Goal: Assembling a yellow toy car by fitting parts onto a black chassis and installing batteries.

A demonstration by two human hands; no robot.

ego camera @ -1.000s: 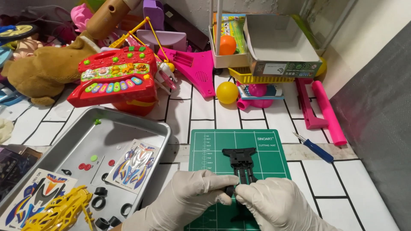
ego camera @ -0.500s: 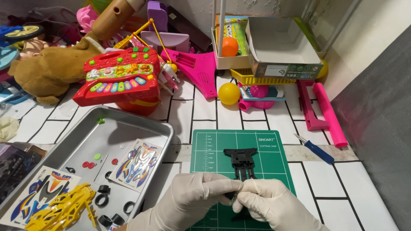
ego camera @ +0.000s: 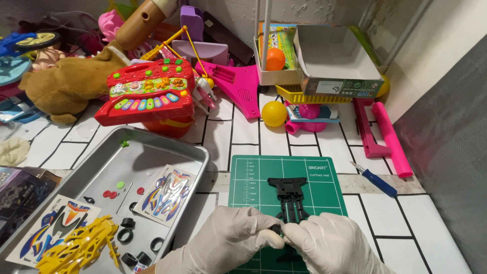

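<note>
Both gloved hands pinch the black toy-car chassis [ego camera: 288, 203] over the green cutting mat [ego camera: 253, 177] at six o'clock: left hand [ego camera: 231, 241] and right hand [ego camera: 329, 248] each clamp its near end, steadying it flat.

Open grey-white cardboard box [ego camera: 337, 63] at back right; sticker sheet [ego camera: 166, 194] in tray [ego camera: 167, 147]

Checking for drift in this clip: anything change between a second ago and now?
Little. The left hand and right hand, both gloved, stay pinched together at the near end of the black chassis part on the green cutting mat; grip unchanged. The camera tilted slightly, so the scene sits a bit lower in view. The metal tray, yellow ball and blue screwdriver did not move.
</note>
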